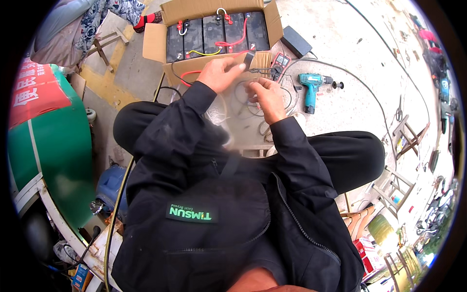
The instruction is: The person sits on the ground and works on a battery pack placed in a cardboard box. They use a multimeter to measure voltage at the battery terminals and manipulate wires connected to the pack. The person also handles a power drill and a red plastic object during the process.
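Note:
My left hand (219, 73) grips a small black piece (248, 60) with dark wires, at the front of an open cardboard box (151, 44). The box holds several black batteries (189, 39) joined by red, white and yellow cables. My right hand (265, 97), lower and to the right, has curled fingers near thin wires; what they hold is unclear. Loops of dark cable (287, 102) lie below it, partly hazy. A red-and-black meter (280, 63) lies behind my hands, with a teal cordless drill (310, 90) to the right and a black power brick (296, 41) beyond.
Another person's leg (119, 12) is at top left beside a small stool (102, 46). A green curved panel (58, 141) and blue jug (109, 190) flank me on the left. Wooden stools (406, 138), long cables and other clutter lie along the right.

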Demonstrator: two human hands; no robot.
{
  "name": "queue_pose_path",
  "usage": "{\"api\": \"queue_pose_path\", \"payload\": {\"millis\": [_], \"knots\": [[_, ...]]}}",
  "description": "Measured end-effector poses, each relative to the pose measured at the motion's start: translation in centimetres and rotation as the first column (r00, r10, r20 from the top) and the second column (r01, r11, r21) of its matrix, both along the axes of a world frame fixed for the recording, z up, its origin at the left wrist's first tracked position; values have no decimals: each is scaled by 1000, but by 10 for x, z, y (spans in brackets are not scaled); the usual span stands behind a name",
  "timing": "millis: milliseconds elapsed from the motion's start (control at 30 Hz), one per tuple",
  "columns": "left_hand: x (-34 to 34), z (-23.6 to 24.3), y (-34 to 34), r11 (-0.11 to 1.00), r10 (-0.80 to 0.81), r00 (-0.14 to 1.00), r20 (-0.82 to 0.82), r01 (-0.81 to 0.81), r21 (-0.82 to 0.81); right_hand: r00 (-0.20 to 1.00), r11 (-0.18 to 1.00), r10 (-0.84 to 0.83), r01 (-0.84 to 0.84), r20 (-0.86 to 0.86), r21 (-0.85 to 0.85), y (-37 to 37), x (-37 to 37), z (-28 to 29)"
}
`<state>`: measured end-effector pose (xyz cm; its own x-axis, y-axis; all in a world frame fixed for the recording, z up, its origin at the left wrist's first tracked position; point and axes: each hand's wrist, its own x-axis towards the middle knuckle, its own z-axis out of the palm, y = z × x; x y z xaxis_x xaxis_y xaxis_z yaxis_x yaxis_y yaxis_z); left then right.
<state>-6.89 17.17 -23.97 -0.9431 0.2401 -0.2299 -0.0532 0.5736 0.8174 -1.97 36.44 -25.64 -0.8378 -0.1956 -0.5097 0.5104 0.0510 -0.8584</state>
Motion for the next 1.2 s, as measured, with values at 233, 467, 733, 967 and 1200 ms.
{"api": "queue_pose_path", "payload": {"millis": [233, 467, 733, 967, 1200], "knots": [[0, 12, 7, 953, 90, 951, 295, -168, 251, 857, 935, -270, 125, -439, -330, -23, -16, -17], [1, 3, -8, 984, -36, 999, 29, 30, 174, 903, 984, -50, -29, -427, -175, -9, -23, 0], [5, 5, 10, 996, 67, 965, -255, -80, -41, 997, 958, -36, 15, -66, -285, -1, -16, 16], [4, -3, 21, 975, 9, 911, -413, -100, -198, 981, 894, -154, 189, 117, -406, -9, -1, 14], [5, -2, 18, 989, 26, 928, -371, -79, -128, 956, 798, -176, 279, 236, -534, -9, -7, 45]]}}
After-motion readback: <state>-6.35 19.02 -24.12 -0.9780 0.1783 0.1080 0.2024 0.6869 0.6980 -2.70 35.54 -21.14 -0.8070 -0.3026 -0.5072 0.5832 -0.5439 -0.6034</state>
